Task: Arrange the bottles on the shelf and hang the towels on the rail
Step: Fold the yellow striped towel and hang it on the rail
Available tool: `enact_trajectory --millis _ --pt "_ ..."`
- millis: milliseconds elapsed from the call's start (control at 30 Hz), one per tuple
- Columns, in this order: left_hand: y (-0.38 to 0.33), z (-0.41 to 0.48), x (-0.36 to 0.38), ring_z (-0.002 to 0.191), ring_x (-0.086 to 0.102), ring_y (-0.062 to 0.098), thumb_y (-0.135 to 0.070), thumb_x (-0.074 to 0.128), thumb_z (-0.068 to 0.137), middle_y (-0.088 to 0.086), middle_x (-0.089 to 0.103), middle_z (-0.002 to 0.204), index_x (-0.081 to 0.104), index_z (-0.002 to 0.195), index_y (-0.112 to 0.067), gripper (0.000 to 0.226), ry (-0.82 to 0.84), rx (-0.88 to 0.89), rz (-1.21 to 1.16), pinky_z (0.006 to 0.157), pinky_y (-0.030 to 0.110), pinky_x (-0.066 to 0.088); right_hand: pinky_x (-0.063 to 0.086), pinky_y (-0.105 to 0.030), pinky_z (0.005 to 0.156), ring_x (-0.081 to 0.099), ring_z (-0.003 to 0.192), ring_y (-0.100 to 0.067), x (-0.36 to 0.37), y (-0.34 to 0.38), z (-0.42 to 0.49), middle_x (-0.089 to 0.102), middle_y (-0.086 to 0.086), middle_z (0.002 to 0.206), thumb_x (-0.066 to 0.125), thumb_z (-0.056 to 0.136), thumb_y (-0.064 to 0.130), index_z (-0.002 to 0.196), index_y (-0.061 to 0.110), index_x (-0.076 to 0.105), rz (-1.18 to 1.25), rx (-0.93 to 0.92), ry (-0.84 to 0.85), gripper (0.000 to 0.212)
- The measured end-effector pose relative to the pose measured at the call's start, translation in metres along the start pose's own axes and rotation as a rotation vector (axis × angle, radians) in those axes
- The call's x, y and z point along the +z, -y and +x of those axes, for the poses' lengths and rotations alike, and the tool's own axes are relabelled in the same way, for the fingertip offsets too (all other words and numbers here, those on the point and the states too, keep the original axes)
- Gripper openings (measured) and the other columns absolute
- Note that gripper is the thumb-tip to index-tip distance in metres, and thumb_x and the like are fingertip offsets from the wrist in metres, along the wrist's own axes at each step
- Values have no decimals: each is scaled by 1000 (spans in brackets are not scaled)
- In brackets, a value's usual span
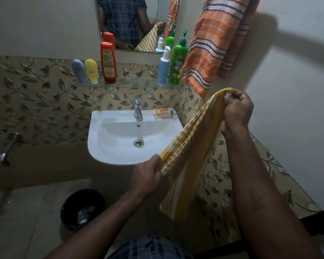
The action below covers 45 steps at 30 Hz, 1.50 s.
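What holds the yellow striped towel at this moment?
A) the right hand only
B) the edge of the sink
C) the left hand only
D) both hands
D: the left hand grips the yellow striped towel low, in front of the sink, and the right hand grips its upper end, just below the orange towel.

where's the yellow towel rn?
Head view, right of centre: the yellow towel is held stretched between the left hand, low by the front rim of the sink, and the right hand, raised just below the hanging orange towel.
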<state>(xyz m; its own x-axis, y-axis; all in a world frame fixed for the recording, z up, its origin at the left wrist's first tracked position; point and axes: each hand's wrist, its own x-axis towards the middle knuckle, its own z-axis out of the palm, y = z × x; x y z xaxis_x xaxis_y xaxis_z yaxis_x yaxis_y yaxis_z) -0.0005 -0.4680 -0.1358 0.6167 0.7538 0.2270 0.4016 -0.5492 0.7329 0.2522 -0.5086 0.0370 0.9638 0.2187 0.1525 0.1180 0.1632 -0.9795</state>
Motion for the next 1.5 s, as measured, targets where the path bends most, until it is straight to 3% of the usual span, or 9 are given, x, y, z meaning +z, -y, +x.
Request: enact_trajectory --millis 133,233,400,633,800,1000,1133,1367,1500 --pt "8 2 -13 72 71 23 -40 52 89 1 77 82 77 104 -23 33 -26 79 119 61 36 56 64 -38 90 70 104 -20 -2 -9 2 74 -1 107 62 100 8 102 25 71 -93 -22 -5 18" --pt "17 1 -19 64 65 24 -44 38 83 0 67 71 72 77 -17 44 15 103 244 56 38 51 61 -32 86 68 103 -17 -3 -14 4 72 1 108 60 103 11 109 22 70 -134 -37 -7 16" --pt "34 -2 -35 63 62 10 -59 56 92 -10 67 74 72 76 -22 44 -71 171 234 54 33 50 57 -27 77 68 100 -20 -5 -19 10 72 0 104 59 103 10 108 20 70 -169 -29 -2 15" --pt "30 7 -64 86 73 4 -31 82 91 -10 78 90 81 84 -18 15 -360 83 -163 77 33 60 60 -38 87 67 105 -24 -8 -34 17 71 -3 112 55 104 15 116 19 68 -256 10 -19 18" --pt "33 4 -86 82 73 7 -31 83 90 -10 77 86 80 83 -17 16 -412 115 -180 75 29 58 54 -34 80 67 103 -25 -5 -40 19 71 -5 111 54 103 17 116 15 70 -306 30 2 20" --pt "28 3 -94 80 71 4 -32 76 92 -14 76 82 78 86 -22 13 -518 26 -241 73 21 55 59 -41 88 67 103 -25 3 -51 14 72 -5 111 56 102 19 116 17 72 -346 47 46 21" --pt "28 13 -102 84 71 -3 -19 79 94 -24 76 87 76 96 -28 9 -563 -63 -318 76 16 55 49 -30 76 63 96 -18 8 -53 18 70 -3 109 56 104 18 120 14 71 -318 19 67 22" --pt "19 21 -108 79 66 12 -12 75 95 -5 73 90 76 114 -19 20 -551 -39 -122 71 22 48 44 -26 65 60 95 -17 15 -51 23 68 -2 106 57 105 17 118 14 71 -302 31 91 20" --pt "20 19 -104 86 64 17 -4 72 94 -1 71 91 77 98 -9 8 -500 20 44 72 22 39 42 -23 63 59 95 -16 16 -47 26 68 -3 108 57 105 15 121 12 71 -312 -6 104 21"
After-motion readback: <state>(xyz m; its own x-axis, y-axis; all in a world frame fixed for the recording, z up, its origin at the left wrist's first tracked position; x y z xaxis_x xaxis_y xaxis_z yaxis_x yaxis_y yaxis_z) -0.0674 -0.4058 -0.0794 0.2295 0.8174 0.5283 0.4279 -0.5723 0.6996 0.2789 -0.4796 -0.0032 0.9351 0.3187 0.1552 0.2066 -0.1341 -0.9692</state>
